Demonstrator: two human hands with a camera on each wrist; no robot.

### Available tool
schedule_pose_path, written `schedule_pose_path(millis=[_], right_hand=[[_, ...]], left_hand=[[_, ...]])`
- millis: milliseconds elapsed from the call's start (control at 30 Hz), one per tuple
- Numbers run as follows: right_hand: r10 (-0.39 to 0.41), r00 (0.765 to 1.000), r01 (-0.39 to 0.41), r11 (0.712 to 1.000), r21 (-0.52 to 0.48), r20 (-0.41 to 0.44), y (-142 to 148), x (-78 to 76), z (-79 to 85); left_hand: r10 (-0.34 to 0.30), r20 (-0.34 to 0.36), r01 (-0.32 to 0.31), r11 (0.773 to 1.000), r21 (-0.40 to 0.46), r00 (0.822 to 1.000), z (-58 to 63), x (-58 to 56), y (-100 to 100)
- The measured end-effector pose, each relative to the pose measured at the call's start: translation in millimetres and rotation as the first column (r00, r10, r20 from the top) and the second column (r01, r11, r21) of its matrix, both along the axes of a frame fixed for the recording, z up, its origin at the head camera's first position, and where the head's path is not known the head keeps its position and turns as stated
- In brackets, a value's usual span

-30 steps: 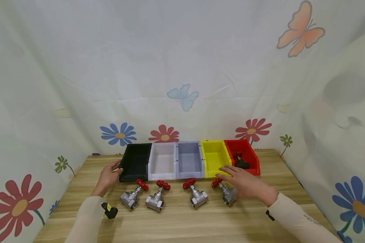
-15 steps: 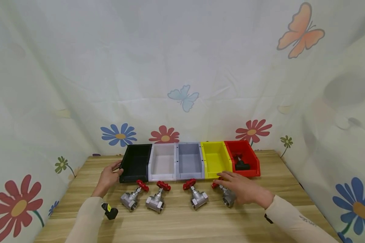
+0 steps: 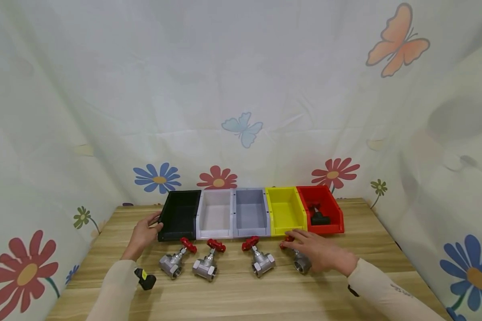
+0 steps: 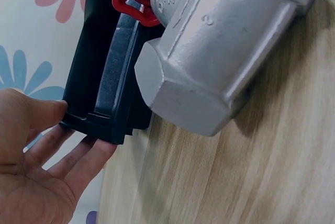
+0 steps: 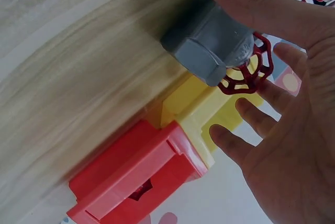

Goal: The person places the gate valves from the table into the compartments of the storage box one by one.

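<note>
My left hand (image 3: 142, 234) grips the left end of a black bin (image 3: 180, 216), thumb at its rim and fingers against the outside, as the left wrist view shows. At the right, my right hand (image 3: 321, 252) hovers over a steel valve (image 3: 302, 263) with a red handwheel (image 5: 248, 72). Its thumb lies over the valve body while the other fingers spread beyond the wheel; contact is unclear. Three similar valves, one at the left (image 3: 170, 265), one beside it (image 3: 205, 267) and one in the middle (image 3: 262, 262), lie before the bins.
White (image 3: 215, 214), grey (image 3: 251, 211), yellow (image 3: 287, 209) and red (image 3: 325, 200) bins continue the row. The red one holds a black valve-like piece (image 3: 319, 218). A small black device (image 3: 145, 278) is by my left sleeve. A patterned curtain (image 3: 241, 89) hangs behind the wooden table (image 3: 233, 298).
My right hand has moved down and slightly toward me from the yellow bin's front, over the rightmost valve. My left hand stays on the black bin.
</note>
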State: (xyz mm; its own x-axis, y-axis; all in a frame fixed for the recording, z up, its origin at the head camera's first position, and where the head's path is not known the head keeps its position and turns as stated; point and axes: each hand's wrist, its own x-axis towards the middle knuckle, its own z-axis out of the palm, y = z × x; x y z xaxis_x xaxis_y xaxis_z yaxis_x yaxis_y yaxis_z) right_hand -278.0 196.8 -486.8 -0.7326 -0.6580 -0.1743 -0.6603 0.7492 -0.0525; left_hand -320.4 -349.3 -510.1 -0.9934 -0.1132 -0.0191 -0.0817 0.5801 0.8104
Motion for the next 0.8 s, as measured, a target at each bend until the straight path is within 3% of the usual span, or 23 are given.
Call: schedule_pose_path(millis=[800], right_hand=[[0.030,0.999,-0.031,0.999,0.026,0.016,-1.6,-6.0,-12.7]], left_hand=[[-0.007,0.001,0.007,0.999,-0.044,1.000,-1.4,0.4,-1.9]])
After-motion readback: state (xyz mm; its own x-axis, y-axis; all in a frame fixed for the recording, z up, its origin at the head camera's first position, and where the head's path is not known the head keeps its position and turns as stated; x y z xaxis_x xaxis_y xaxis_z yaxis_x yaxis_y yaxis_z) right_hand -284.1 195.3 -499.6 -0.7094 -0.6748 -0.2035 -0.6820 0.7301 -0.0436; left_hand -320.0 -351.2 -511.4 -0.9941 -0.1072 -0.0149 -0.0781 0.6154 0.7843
